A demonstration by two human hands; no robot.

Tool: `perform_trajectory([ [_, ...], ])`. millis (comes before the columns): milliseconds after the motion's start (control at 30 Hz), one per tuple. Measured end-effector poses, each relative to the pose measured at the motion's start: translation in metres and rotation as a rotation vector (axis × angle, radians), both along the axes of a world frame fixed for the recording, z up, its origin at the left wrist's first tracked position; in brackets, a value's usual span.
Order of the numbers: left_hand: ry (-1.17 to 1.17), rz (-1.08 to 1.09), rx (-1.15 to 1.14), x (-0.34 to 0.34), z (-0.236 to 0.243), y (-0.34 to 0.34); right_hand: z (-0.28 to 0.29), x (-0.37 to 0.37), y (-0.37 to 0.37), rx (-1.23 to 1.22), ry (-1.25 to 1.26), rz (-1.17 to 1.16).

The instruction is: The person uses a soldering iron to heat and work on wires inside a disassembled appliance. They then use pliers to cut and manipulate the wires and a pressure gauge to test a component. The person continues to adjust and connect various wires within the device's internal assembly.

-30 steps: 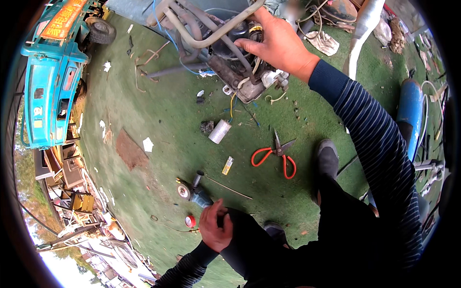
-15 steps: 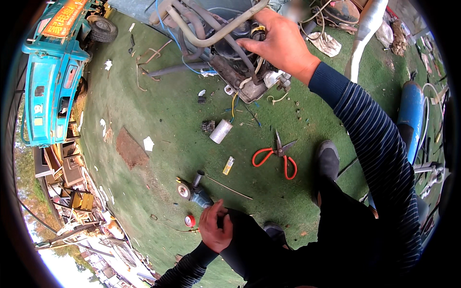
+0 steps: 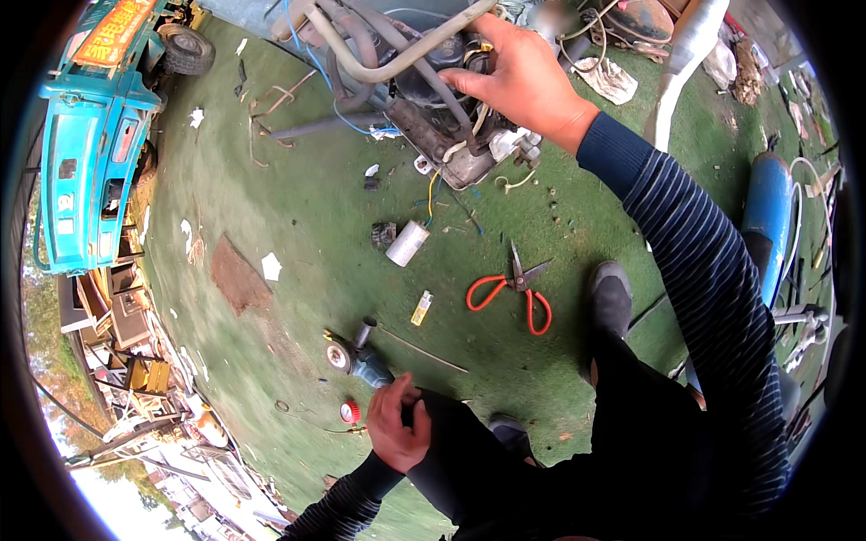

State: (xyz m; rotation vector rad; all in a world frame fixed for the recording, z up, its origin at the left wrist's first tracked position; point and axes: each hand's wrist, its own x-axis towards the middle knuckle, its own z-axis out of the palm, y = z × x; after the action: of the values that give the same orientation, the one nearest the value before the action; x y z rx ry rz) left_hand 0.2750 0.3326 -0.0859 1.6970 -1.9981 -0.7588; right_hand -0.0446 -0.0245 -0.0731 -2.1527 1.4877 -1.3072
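At the top, my right hand [image 3: 534, 83] reaches among the bent metal pipes [image 3: 379, 68] of a dismantled machine unit. Its thumb and fingers are around a dark part with a yellow label [image 3: 479, 59], partly covered by the hand. Below the pipes lies the unit's dirty metal base [image 3: 422, 129]. My left hand [image 3: 401, 426] rests on my knee, fingers loosely bent and the thumb apart, with nothing visible in it. Close to it lie an angle grinder [image 3: 365, 365] and a red-rimmed gauge [image 3: 350, 412].
Red-handled shears [image 3: 517, 284], a yellow-and-white lighter [image 3: 422, 307], a silver cylinder [image 3: 408, 243] on wires and a thin rod [image 3: 422, 349] lie on green matting. A blue gas cylinder [image 3: 762, 203] lies at right. A turquoise vehicle [image 3: 86, 180] stands at far left.
The whole view has shifted slightly, so things on the ground sit a little further left. My right hand stays at the dark part, now covering more of it; my left hand stays on the knee.
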Motion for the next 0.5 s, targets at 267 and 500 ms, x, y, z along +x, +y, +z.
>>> perform_trajectory([
  [267, 0.049, 0.037, 0.091, -0.008, 0.007, -0.014, 0.009, 0.011, 0.004, -0.008, 0.066, -0.047],
  [500, 0.377, -0.038, 0.288, -0.054, -0.01, -0.042, -0.011, 0.001, -0.009, 0.076, -0.024, 0.001],
])
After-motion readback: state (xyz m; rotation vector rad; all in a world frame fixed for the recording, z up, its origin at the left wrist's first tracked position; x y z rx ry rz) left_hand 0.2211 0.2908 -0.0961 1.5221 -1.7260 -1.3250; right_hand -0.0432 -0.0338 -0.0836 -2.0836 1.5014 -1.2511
